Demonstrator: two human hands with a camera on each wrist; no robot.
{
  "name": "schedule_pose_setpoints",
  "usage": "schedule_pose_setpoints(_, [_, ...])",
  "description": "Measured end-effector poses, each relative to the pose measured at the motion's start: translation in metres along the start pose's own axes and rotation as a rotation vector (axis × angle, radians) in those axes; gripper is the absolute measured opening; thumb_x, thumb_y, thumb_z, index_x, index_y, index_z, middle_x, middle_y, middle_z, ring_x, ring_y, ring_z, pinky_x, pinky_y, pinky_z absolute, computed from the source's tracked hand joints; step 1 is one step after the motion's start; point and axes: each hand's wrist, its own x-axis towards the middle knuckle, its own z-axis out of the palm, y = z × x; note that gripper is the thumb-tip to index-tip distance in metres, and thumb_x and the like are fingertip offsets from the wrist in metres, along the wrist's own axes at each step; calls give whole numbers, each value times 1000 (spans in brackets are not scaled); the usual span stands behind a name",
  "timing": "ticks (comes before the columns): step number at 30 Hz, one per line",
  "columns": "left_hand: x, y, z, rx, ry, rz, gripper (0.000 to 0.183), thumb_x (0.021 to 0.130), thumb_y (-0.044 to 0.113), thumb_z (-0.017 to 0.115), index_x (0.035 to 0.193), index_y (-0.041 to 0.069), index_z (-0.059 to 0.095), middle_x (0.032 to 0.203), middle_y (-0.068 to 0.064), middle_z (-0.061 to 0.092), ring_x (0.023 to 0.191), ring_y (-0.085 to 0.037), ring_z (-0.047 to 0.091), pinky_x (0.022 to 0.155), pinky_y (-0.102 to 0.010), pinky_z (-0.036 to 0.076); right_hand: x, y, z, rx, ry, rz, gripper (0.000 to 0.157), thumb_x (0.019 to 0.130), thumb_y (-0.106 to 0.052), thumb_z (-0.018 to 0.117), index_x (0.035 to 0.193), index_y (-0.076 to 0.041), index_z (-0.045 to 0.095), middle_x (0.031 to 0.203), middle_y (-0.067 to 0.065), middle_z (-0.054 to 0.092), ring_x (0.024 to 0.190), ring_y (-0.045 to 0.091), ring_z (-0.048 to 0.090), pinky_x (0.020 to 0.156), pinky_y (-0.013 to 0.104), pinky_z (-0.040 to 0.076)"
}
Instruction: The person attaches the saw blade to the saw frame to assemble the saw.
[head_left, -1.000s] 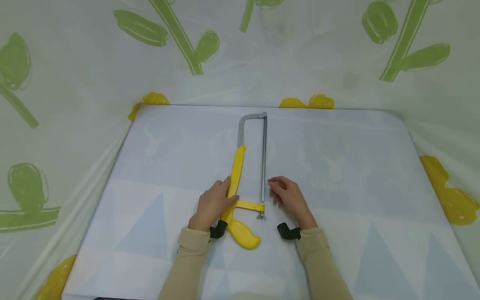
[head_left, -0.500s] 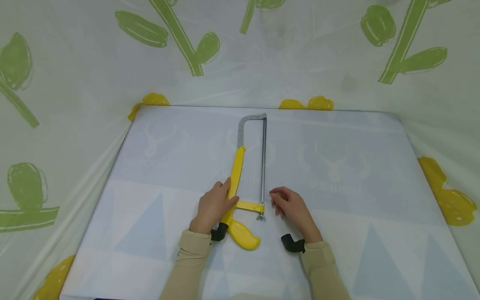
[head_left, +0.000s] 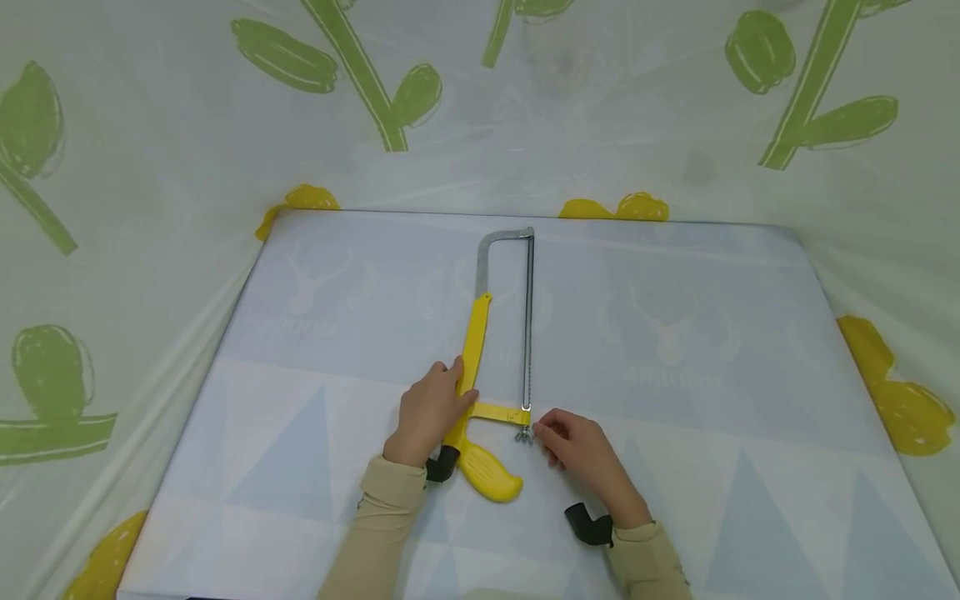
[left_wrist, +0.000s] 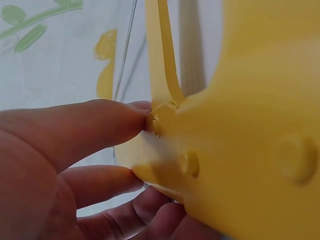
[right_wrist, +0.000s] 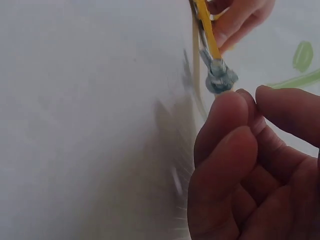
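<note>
A hacksaw (head_left: 473,337) with a yellow frame, yellow handle (head_left: 489,472) and silver front bow lies along the table, its blade side (head_left: 528,325) to the right. My left hand (head_left: 429,412) grips the yellow frame just above the handle; the left wrist view shows thumb and fingers pinching the yellow part (left_wrist: 167,117). Beside the silver wing nut (head_left: 523,435) at the blade's near end is my right hand (head_left: 583,450), fingers bent and thumb close to the index finger. In the right wrist view, its fingertips (right_wrist: 232,107) are right below the wing nut (right_wrist: 221,80), holding nothing.
The table (head_left: 720,333) is covered with a pale cloth of blue triangles and deer heads. Behind it hangs a white sheet (head_left: 645,100) with green leaf prints. Black curved pieces sit at the left wrist (head_left: 442,464) and right wrist (head_left: 588,527).
My right hand has moved down toward the near side, from beside the blade to the wing nut. My left hand and the hacksaw have stayed in place.
</note>
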Motion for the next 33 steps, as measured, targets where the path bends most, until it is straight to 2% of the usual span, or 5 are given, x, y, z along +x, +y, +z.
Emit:
schedule_pose_setpoints(8, [0, 1, 2, -19, 14, 3, 63, 85, 38, 64, 138, 11, 44, 99, -12, 54, 55, -14, 44, 45, -23, 36, -4, 3, 3, -109, 6, -37, 15, 87, -36, 62, 80, -22, 62, 57, -5, 52, 51, 11, 48, 50, 24, 39])
schedule_pose_setpoints(15, [-2, 1, 3, -51, -1, -7, 61, 87, 36, 61, 139, 9, 42, 100, -11, 60, 54, -15, 44, 45, -24, 35, -4, 2, 5, -188, 16, -61, 20, 85, -41, 63, 79, -22, 63, 61, -7, 52, 56, 10, 45, 52, 23, 36])
schedule_pose_setpoints(24, [-4, 0, 4, -66, -25, -32, 61, 88, 35, 61, 139, 9, 41, 106, -12, 64, 55, -15, 45, 45, -25, 35, -8, 3, 5, -165, 18, -77, 9, 87, -28, 63, 85, -19, 64, 59, -6, 51, 50, 10, 46, 50, 23, 39])
schedule_pose_setpoints(30, [-3, 0, 4, -70, -10, -6, 60, 87, 32, 61, 137, 6, 43, 98, -12, 64, 54, -15, 45, 45, -25, 35, -7, 6, 7, -129, 42, -71, 13, 85, -31, 65, 85, -18, 61, 60, -6, 51, 47, 10, 46, 47, 23, 38])
schedule_pose_setpoints(33, [-3, 1, 3, -76, -8, -3, 59, 87, 31, 61, 137, 5, 43, 100, -13, 65, 55, -15, 45, 45, -25, 35, -7, 4, 8, -160, 58, -68, 18, 84, -37, 65, 82, -20, 61, 60, -7, 51, 51, 9, 45, 49, 22, 36])
